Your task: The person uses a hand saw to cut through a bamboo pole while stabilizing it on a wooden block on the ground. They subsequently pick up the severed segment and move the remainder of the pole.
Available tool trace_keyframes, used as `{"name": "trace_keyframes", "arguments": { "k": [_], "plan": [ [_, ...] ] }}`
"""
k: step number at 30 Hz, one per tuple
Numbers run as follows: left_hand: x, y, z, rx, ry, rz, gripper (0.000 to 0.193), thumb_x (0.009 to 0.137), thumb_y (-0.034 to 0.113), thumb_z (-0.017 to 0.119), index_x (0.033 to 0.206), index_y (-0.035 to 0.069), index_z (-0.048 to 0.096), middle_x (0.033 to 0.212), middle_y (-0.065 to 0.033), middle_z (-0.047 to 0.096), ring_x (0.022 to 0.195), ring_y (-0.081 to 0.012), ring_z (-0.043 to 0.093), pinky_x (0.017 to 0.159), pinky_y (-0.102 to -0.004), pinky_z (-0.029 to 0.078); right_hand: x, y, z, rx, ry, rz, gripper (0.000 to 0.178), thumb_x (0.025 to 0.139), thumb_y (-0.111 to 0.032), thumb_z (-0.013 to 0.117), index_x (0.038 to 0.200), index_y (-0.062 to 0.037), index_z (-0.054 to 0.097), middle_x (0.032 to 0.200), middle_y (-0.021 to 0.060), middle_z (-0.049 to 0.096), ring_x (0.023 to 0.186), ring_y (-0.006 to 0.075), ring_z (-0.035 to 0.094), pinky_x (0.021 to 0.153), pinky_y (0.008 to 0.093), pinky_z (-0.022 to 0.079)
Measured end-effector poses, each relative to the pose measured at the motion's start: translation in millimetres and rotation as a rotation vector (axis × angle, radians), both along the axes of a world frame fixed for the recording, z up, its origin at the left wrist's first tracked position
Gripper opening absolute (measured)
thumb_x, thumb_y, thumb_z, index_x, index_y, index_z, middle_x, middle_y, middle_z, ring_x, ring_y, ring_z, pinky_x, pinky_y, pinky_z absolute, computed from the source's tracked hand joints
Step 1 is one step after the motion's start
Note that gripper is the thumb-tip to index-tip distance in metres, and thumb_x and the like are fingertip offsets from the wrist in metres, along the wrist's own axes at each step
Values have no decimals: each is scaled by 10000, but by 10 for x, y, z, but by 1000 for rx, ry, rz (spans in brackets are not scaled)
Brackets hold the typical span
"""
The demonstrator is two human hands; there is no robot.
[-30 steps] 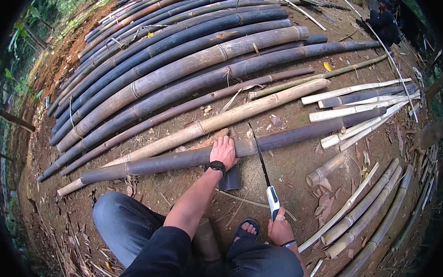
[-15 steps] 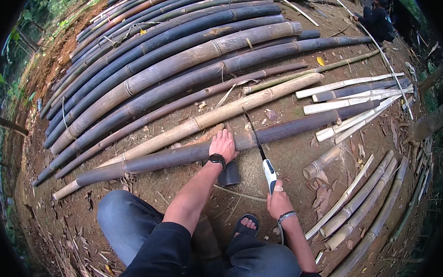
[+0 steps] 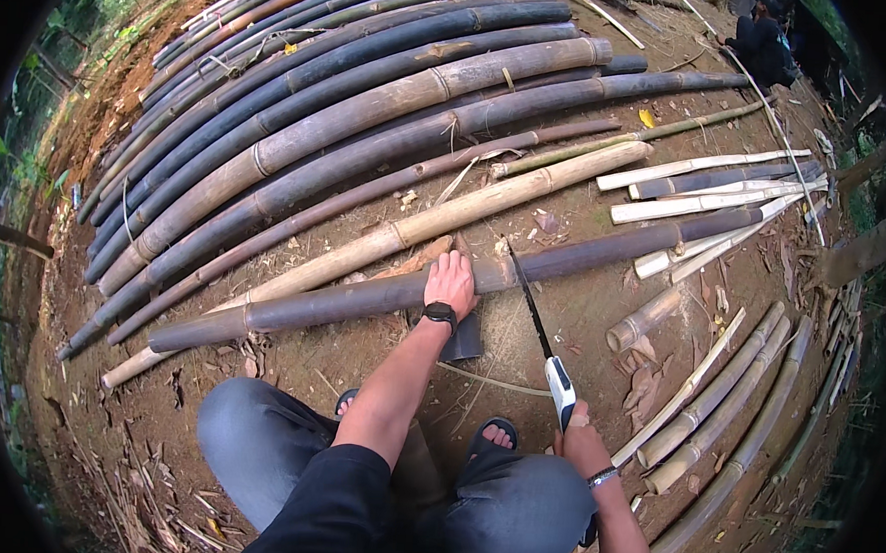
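A dark bamboo pole (image 3: 352,297) lies across the ground in front of me, resting partly over a short dark bamboo piece (image 3: 465,338). My left hand (image 3: 451,285) presses down on the pole with its fingers curled over the top. Just to the right of that hand, the long thin blade of a hand saw (image 3: 539,322) crosses the pole beside a pale, scraped node ring. My right hand (image 3: 579,444) is closed around the saw's white and dark handle, close to my right knee. The blade's tip rests at the pole's far side.
A pale bamboo pole (image 3: 446,217) lies just beyond, then a broad row of dark poles (image 3: 341,121). Split pale strips (image 3: 687,204) are at the right, near a short cut piece (image 3: 646,319) and several curved lengths (image 3: 723,391). Another person (image 3: 761,43) crouches at the far right.
My right hand has drawn the saw back toward me and to the right, so less of its blade reaches past the pole. My left hand stays on the pole.
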State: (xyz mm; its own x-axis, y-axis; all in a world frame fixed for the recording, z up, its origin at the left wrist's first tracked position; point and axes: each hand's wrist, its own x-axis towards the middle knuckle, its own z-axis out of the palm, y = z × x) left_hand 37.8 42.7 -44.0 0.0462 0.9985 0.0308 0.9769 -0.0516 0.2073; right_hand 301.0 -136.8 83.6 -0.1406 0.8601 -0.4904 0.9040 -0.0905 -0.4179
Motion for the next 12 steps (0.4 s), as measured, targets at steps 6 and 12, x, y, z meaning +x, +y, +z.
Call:
{"name": "trace_keyframes", "arguments": {
  "k": [6, 12],
  "plan": [
    [-12, 63, -14, 5, -10, -4, 574, 642, 305, 858, 1055, 22, 579, 1094, -110, 541, 1109, -293, 532, 947, -400, 482, -270, 409, -270, 81, -26, 35, 472, 914, -140, 552, 1252, 64, 293, 782, 339, 637, 758, 517, 642, 693, 576, 524],
    [14, 95, -112, -81, 33, -44, 596, 680, 280, 820, 1158, 15, 582, 1124, -114, 536, 1113, -286, 519, 990, -400, 455, -182, 143, -324, -21, -67, -47, 519, 901, -118, 584, 1289, 43, 280, 804, 363, 627, 765, 536, 634, 696, 604, 509]
  ]
}}
